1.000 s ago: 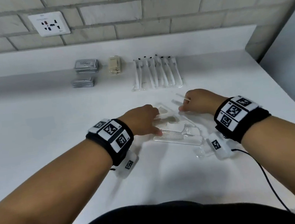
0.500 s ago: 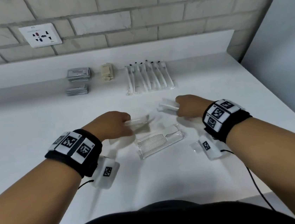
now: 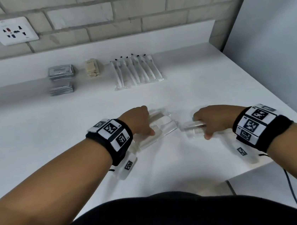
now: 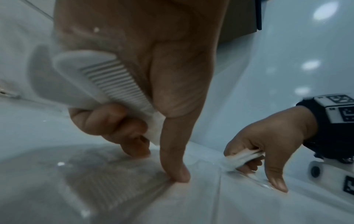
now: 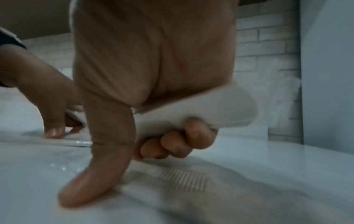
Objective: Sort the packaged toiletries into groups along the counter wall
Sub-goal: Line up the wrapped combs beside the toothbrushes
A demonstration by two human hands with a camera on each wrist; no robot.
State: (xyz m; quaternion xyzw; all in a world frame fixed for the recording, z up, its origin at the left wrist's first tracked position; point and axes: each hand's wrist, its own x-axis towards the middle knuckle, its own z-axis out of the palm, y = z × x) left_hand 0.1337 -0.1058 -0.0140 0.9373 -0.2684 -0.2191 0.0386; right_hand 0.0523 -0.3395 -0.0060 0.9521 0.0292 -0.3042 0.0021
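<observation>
**Now: both hands on wrapped combs, mid-worktop**

Left hand (image 3: pixel 139 120): fingers (image 4: pixel 107 121) curled round a wrapped comb (image 4: pixel 91 78) held in the palm; thumb tip pressed on a second wrapped comb (image 3: pixel 157 134) lying flat on the worktop (image 3: pixel 168 165).

Right hand (image 3: pixel 217 119): fingers (image 5: pixel 184 141) curled round another packaged comb (image 5: pixel 206 112); thumb pressing a further comb packet (image 5: pixel 182 177) on the worktop, just right of the left hand's.

Far side, along the wall, left to right: two stacks of grey sachets (image 3: pixel 61 79), small cream packets (image 3: pixel 92 68), row of wrapped toothbrushes (image 3: pixel 136 71). Groups stand apart. Wall socket (image 3: pixel 12 30) above, far left.
</observation>
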